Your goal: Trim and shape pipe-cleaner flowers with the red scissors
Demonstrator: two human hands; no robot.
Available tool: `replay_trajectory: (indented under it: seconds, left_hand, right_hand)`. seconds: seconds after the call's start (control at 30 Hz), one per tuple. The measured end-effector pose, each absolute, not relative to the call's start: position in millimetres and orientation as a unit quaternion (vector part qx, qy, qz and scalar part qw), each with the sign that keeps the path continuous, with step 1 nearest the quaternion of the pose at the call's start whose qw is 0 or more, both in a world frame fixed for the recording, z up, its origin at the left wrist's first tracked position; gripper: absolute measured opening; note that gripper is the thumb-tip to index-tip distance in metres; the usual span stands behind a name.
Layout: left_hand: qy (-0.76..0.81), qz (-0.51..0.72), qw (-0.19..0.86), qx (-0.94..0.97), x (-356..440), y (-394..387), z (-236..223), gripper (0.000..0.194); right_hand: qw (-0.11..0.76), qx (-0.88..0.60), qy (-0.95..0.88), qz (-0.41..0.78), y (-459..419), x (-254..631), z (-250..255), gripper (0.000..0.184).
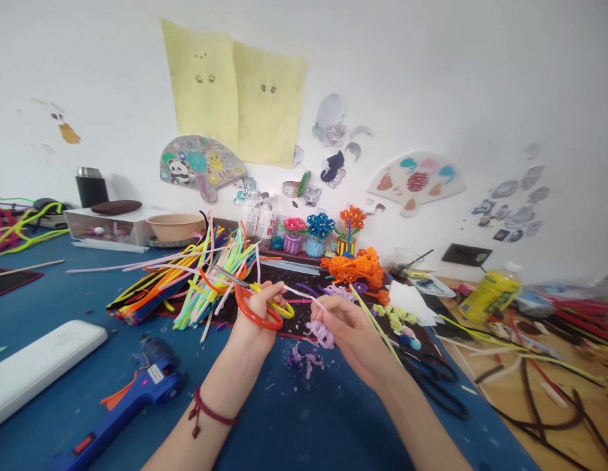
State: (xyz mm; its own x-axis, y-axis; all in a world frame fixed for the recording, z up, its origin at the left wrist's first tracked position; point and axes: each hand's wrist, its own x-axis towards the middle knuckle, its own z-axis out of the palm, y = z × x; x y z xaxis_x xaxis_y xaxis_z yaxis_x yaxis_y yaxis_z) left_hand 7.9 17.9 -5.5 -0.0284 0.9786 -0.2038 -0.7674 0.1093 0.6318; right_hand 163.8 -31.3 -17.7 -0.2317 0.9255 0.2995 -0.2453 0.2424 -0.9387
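Observation:
My left hand [265, 302] is closed, with scissors [247, 309] hooked on it by their red and yellow handles, the blades pointing away to the left. Its fingertips also pinch one end of a pale lilac pipe cleaner [304, 292]. The strand runs across to my right hand [346, 324], whose thumb and fingers are closed on it. Just below the right fingertips hangs a looped lilac piece [321, 335], which seems joined to the strand. Small purple and lilac scraps [304, 361] lie on the blue table [284, 418] under the hands.
A pile of coloured pipe cleaners [216, 281] lies behind my left hand. A blue glue gun [142, 386] and a long white case [39, 369] are at left. Black scissors [439, 386] lie right of my right forearm. Orange loops [355, 267] and potted pipe-cleaner flowers [320, 227] stand behind.

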Motion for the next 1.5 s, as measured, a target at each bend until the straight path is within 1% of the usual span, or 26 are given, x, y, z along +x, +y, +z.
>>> replay_trajectory:
  seconds: [0.1, 0.27, 0.73, 1.1, 1.2, 1.37, 1.5]
  left_hand:
    - [0.307, 0.652, 0.67, 0.177, 7.7, 16.9, -3.3, 0.031]
    - [0.307, 0.658, 0.659, 0.197, 11.8, 13.5, -1.7, 0.028]
    - [0.316, 0.682, 0.617, 0.231, 14.0, 13.3, -1.8, 0.037]
    - [0.325, 0.717, 0.561, 0.254, 13.8, 15.8, -1.6, 0.037]
    - [0.319, 0.725, 0.549, 0.266, 15.0, 16.4, -1.9, 0.037]
    - [0.318, 0.718, 0.546, 0.292, 18.6, 12.1, -2.8, 0.033]
    - [0.329, 0.716, 0.537, 0.301, 21.1, 8.8, -3.2, 0.033]
  right_hand:
    - [0.526, -0.331, -0.552, 0.556, -31.2, 163.8, -17.5, 0.018]
    - [0.507, -0.367, -0.553, 0.549, -31.3, 163.6, -16.2, 0.026]
    - [0.484, -0.379, -0.571, 0.544, -29.9, 162.8, -15.4, 0.024]
    - [0.493, -0.372, -0.556, 0.556, -29.2, 160.7, -16.4, 0.022]
    - [0.487, -0.377, -0.562, 0.552, -28.9, 162.0, -14.7, 0.024]
    - [0.469, -0.392, -0.558, 0.561, -26.5, 164.4, -18.7, 0.035]
    - [0.47, -0.396, -0.575, 0.54, -25.5, 164.0, -22.4, 0.031]
